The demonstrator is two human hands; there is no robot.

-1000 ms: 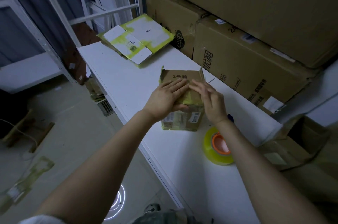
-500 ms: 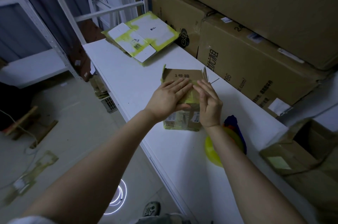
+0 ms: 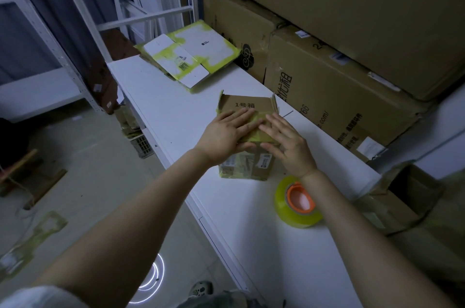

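Box [image 3: 247, 166]: small, brown, patched with yellow-green tape. It stands on the white table [image 3: 171, 116]. There are labels on the side facing the camera.

Left hand [image 3: 225, 135]: flat on the box's top, fingers straight and slightly spread, palm over the box's left edge. The thumb lies along the top front edge. The hand presses the folded flaps down.

Right hand [image 3: 289, 148]: also flat, fingers straight and spread, over the right half of the box's top. The fingertips of the two hands come close over the middle of the box (cannot tell whether they touch).

Flap [image 3: 247, 106]: the box's far one stands up behind the fingers and is printed "1号箱". A narrow side flap at the box's right also stands up.

Tape roll [image 3: 298, 207]: yellowish with an orange core, lying flat. It is near the box on the near-right, apart from it and beside the right wrist.

Flat carton [image 3: 191, 56]: white with yellow-green tape, beyond the box to the left, well apart.

Big cartons [image 3: 327, 96]: stacked behind and to the right of the box.

Open carton [image 3: 402, 197]: right of the box, past the tape roll, with its inside dark.
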